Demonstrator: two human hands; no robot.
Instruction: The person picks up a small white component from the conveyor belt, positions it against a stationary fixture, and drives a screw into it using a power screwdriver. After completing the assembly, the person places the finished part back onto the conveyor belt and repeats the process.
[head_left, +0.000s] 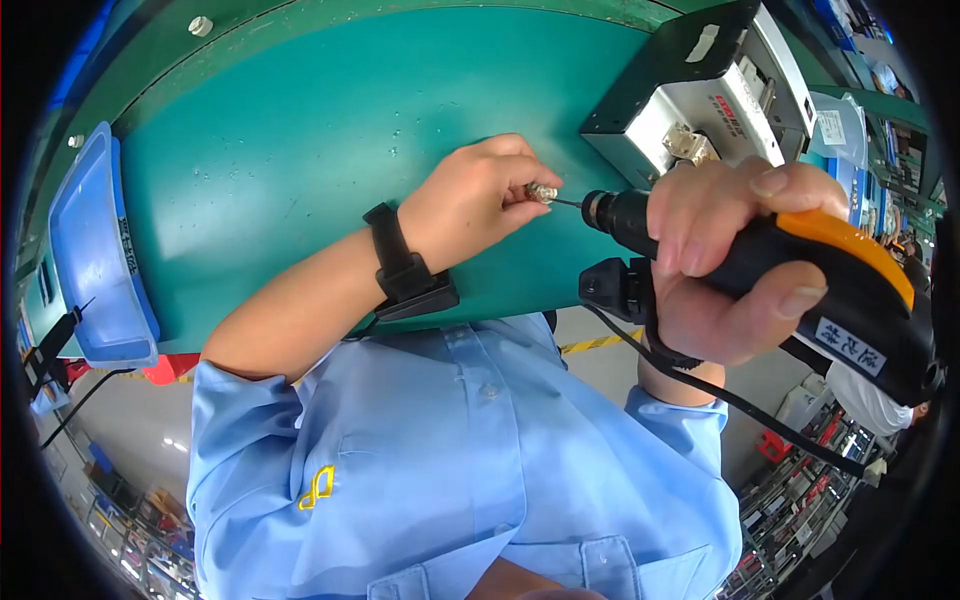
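Left hand (pixel 475 190) pinching small metal fitting (pixel 541 192); right hand (pixel 710 230) wrapped around power driver (pixel 850 325)

Landmark for positions: the black-and-silver unit (pixel 640 125) on the green desk (pixel 300 130).

Left hand: to the left of the unit and slightly nearer the wearer; thumb and fingers closed on the fitting, which sits at the fingertips, facing right. Other fingers curled in.

Right hand: on the wearer's side of the unit, partly overlapping its near edge in view; fingers go over the orange-and-black driver, thumb along its lower side. Driver points left. Its thin bit (pixel 567 203) reaches the fitting; cannot tell whether the tip is seated.

Fitting: held left of the unit's near corner, near it but apart.

Unit: tilted in view; small metal block (pixel 690 145) on its near side.

Surroundings: blue tray (pixel 143 300) well to the left of the unit, at the desk's far left side; dark tool with thin tip (pixel 55 348) beyond the tray. Clear specks (pixel 397 140) left of the unit. Clear plastic bag (pixel 840 128) just right of it. Black strap (pixel 393 255) on the left wrist.
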